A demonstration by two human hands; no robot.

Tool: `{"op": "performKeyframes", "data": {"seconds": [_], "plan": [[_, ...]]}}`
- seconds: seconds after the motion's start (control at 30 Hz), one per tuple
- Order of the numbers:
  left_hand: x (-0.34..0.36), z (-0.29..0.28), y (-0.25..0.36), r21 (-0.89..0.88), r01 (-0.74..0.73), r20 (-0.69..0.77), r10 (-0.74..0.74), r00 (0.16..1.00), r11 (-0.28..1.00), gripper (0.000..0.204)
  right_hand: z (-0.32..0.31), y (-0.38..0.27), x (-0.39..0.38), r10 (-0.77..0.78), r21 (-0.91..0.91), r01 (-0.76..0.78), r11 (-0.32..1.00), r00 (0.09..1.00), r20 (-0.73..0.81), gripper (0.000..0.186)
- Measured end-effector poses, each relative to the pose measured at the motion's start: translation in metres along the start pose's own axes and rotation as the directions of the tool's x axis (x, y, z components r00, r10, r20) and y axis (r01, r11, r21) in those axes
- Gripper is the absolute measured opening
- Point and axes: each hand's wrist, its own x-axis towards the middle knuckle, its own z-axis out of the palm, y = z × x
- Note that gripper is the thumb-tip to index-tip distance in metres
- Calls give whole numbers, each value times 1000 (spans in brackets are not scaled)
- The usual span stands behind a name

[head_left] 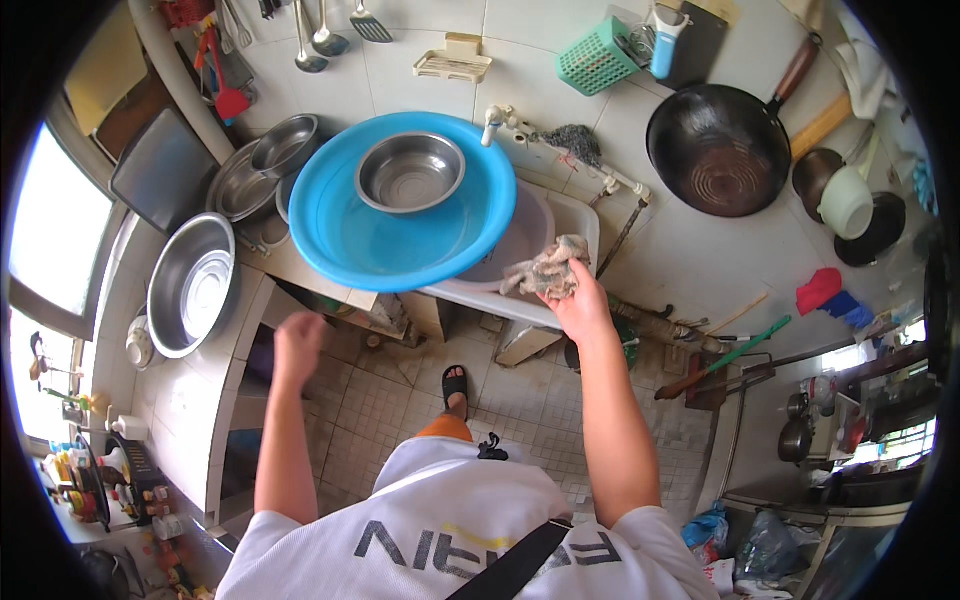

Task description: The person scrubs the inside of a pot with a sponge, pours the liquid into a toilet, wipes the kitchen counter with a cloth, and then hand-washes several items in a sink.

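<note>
My right hand (580, 305) is closed round a crumpled, dirty greyish-brown rag (553, 268), held over the front edge of the white sink (585, 218). Left of it, a large blue plastic basin (335, 235) rests across the sink and counter. Inside that basin, toward its far side, sits a round steel bowl (411, 175). A pale tub (535, 225) shows partly beneath the basin's right side. My left hand (300, 345) hangs in the air in front of the counter, apart from the basin; motion blur hides its fingers.
A large steel basin (193, 285) stands on the left counter, and stacked steel bowls (285, 147) stand behind it. A tap (491, 125) juts from the tiled wall above the sink. A black wok (718, 150) hangs at right, above a green-handled broom (740, 350).
</note>
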Motion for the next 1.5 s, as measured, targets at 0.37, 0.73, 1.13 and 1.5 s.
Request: {"op": "performKeyframes", "data": {"seconds": [0.37,0.73,1.13,1.5], "plan": [[330,-23,-2,-223,193,11,-195,981,956,40,-37,19,174,-468,-982,185,-22,867,174,44],[363,-1,11,-140,143,-86,-156,984,980,44,-56,15,193,-462,-957,287,-27,846,267,13],[341,-16,68,-28,58,-169,-61,984,998,41,-98,36,216,-462,-928,372,-3,822,332,8],[333,-22,97,7,40,-175,-38,984,999,39,-111,42,228,-464,-910,394,132,835,294,8]]}}
